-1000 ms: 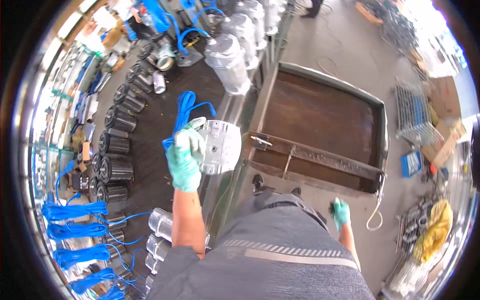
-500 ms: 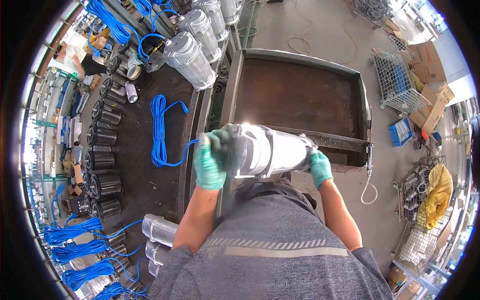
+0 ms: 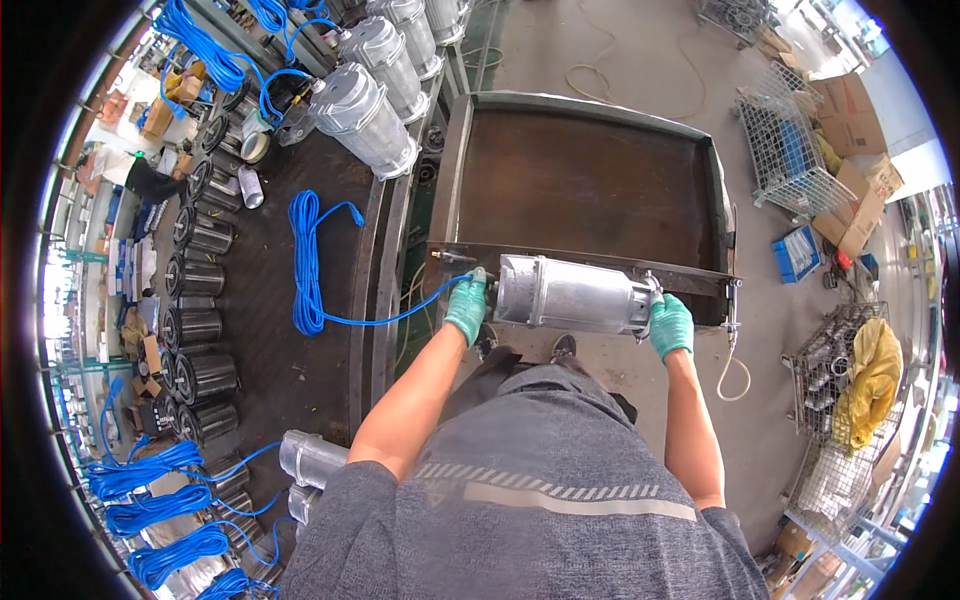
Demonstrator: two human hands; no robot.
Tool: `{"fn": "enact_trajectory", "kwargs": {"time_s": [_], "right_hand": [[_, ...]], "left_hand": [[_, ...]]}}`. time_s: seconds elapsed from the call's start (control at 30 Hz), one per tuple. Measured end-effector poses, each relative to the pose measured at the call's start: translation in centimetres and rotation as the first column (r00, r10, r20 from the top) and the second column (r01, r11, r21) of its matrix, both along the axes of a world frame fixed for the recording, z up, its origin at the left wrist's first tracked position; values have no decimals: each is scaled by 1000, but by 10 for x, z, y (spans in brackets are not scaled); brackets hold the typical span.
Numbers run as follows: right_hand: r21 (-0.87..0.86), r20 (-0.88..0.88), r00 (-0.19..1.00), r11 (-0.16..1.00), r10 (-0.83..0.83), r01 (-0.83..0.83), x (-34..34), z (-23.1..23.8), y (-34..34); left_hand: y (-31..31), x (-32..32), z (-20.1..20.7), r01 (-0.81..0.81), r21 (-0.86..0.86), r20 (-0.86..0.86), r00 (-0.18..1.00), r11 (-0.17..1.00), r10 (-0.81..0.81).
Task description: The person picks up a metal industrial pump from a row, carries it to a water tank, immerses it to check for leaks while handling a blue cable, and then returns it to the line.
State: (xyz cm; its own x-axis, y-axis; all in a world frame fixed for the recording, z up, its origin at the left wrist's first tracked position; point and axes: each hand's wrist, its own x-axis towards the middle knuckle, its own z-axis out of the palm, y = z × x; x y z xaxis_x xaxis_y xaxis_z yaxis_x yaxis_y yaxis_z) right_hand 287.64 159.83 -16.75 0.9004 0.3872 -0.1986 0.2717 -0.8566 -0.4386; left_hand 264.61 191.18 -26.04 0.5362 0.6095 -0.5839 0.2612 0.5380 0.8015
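A silver, ribbed cylindrical motor (image 3: 575,293) lies sideways between my hands, level with the near rim of a rusty metal tank (image 3: 590,185). My left hand (image 3: 466,308), in a green glove, is closed at the motor's left end, where a blue cable (image 3: 400,318) comes out. My right hand (image 3: 671,325), gloved the same, grips the fittings at the right end. From the motor the cable runs left to a tied blue coil (image 3: 306,265) on the dark bench. Whether the motor rests on the rim or hangs in my hands I cannot tell.
More silver motors (image 3: 365,120) stand upright along the bench edge at far left, with others (image 3: 312,458) near left. Several black cylinders (image 3: 205,378) line the bench. Wire cages (image 3: 795,140) and a blue crate (image 3: 797,254) are at right. A hose (image 3: 735,378) hangs by the tank.
The motor has moved right and now lies level along the tank's near rim. My left hand has shifted right with it, and the blue cable is drawn out longer from the coil.
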Motion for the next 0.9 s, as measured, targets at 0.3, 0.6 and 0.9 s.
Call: {"fn": "enact_trajectory", "kwargs": {"time_s": [0.3,0.6,0.9], "right_hand": [[184,53,998,983,-30,20,0,-28,6],[146,149,989,989,11,-33,-6,-6,14],[55,91,996,998,-12,7,4,5,21]], "left_hand": [[20,-25,8,539,322,-495,797,778,-347],[-37,-14,87,509,601,-410,858,616,-310],[-39,-9,98,526,507,-379,848,683,-371]]}}
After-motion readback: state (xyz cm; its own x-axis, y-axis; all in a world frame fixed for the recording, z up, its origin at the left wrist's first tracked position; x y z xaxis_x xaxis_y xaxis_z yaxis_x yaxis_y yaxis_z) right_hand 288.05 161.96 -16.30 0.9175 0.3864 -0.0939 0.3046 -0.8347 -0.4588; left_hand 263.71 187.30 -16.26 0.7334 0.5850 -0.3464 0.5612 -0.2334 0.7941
